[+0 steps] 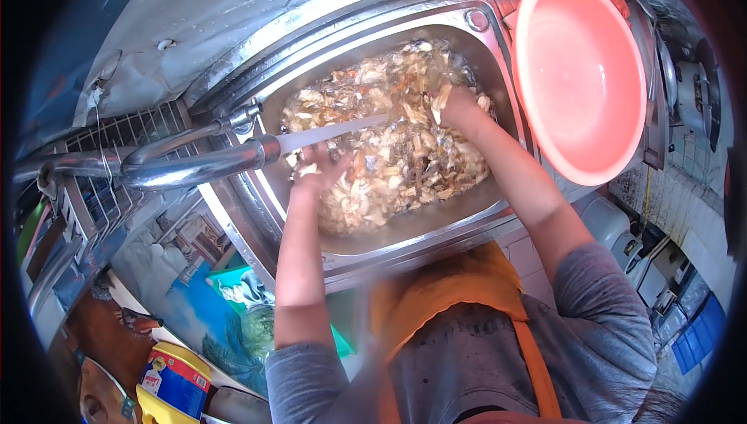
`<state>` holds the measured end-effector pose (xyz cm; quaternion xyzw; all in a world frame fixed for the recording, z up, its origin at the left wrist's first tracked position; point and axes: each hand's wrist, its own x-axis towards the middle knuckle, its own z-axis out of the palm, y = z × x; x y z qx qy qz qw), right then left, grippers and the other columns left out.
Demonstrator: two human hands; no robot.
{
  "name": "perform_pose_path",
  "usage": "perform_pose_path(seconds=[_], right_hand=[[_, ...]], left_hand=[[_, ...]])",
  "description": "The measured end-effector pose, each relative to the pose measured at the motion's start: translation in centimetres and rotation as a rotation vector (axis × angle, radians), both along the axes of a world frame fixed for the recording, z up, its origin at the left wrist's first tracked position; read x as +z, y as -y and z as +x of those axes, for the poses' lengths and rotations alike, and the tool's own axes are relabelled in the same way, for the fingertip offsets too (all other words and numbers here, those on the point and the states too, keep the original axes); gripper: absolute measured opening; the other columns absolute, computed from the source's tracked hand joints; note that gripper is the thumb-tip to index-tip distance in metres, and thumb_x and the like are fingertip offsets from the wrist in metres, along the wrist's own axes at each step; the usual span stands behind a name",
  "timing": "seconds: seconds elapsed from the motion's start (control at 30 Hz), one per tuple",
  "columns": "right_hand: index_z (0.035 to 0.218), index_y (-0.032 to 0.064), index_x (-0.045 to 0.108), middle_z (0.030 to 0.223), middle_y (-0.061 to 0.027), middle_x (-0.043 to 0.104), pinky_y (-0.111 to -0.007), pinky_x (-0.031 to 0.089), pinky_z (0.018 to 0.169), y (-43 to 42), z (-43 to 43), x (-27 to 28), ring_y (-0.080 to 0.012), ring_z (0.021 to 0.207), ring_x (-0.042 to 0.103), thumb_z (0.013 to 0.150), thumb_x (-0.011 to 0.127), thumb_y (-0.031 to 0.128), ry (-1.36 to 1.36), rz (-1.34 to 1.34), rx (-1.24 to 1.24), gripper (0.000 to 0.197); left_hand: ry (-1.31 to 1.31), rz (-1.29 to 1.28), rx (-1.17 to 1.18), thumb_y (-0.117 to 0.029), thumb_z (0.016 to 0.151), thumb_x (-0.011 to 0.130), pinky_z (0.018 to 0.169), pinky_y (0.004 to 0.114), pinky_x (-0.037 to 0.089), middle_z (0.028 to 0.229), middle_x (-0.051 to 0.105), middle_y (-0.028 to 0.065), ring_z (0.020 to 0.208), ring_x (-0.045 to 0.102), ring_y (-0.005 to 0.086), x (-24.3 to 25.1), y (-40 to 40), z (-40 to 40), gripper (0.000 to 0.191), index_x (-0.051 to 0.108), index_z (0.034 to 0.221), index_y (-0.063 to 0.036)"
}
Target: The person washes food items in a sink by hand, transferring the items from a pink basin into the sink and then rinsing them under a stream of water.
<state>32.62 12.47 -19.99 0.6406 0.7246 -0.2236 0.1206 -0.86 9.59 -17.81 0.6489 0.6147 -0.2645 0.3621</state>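
Pale and brown food pieces, perhaps sliced mushrooms (pixel 408 161), float in water that fills a stainless steel sink (pixel 344 246). A stream runs from a metal faucet (pixel 204 161) into the middle. On the left side of the basin, my left hand (pixel 321 170) is spread and partly under the water among the pieces. My right hand (pixel 458 110) reaches in at the right side, fingers bent around some pale pieces; its fingertips are partly hidden.
A large pink plastic basin (pixel 580 80) stands to the right of the sink. At the left is a metal wire rack (pixel 99 185). A yellow plastic container (pixel 175 380) is low at the left, and a gas cylinder (pixel 607 225) stands low at the right.
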Motion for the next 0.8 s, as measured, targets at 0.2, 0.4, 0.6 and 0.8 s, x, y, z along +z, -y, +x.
perform_pose_path(seconds=[0.2, 0.4, 0.6, 0.8], right_hand=[[0.106, 0.0094, 0.063, 0.108, -0.0205, 0.059, -0.039, 0.044, 0.089, 4.8, 0.6, -2.7, -0.0392, 0.099, 0.055, 0.076, 0.047, 0.059, -0.293, -0.457, 0.044, 0.06], [0.134, 0.0155, 0.036, 0.138, -0.0161, 0.034, -0.041, 0.025, 0.105, 8.7, -2.0, -0.4, -0.0336, 0.127, 0.032, 0.071, 0.036, 0.079, -0.426, -0.915, -0.282, 0.089], [0.134, 0.0067, 0.039, 0.135, -0.016, 0.041, -0.041, 0.031, 0.104, 4.7, -6.9, 5.6, -0.0287, 0.124, 0.04, 0.073, 0.05, 0.072, -1.052, -0.851, -0.529, 0.089], [0.119, 0.0021, 0.052, 0.106, -0.0076, 0.059, -0.029, 0.045, 0.081, 3.0, -7.2, 3.7, -0.0183, 0.092, 0.055, 0.09, 0.046, 0.039, -1.133, -0.404, -0.996, 0.048]], left_hand=[[0.221, -0.416, 0.17, -0.075, 0.075, 0.037, 0.11, 0.037, 0.018, 0.147, 0.009, 0.0222, 0.136, 0.014, 0.034, 3.5, 4.3, 3.1, 0.095, 0.024, 0.14, -0.0078], [0.692, -0.553, 0.694, -0.059, 0.082, 0.05, 0.105, 0.033, 0.026, 0.136, 0.04, 0.0163, 0.126, 0.036, 0.0249, 5.5, 6.7, 8.7, 0.075, 0.04, 0.134, -0.0057], [0.867, -0.039, 0.841, -0.012, 0.074, 0.07, 0.085, 0.031, 0.045, 0.108, 0.058, 0.0145, 0.101, 0.056, 0.0216, -1.5, 9.0, 8.7, 0.049, 0.05, 0.116, 0.0048], [0.785, 0.006, 1.352, -0.031, 0.088, 0.052, 0.076, 0.03, 0.045, 0.103, 0.057, 0.0106, 0.092, 0.054, 0.0166, 7.7, 1.4, 11.5, 0.044, 0.053, 0.117, 0.0015]])
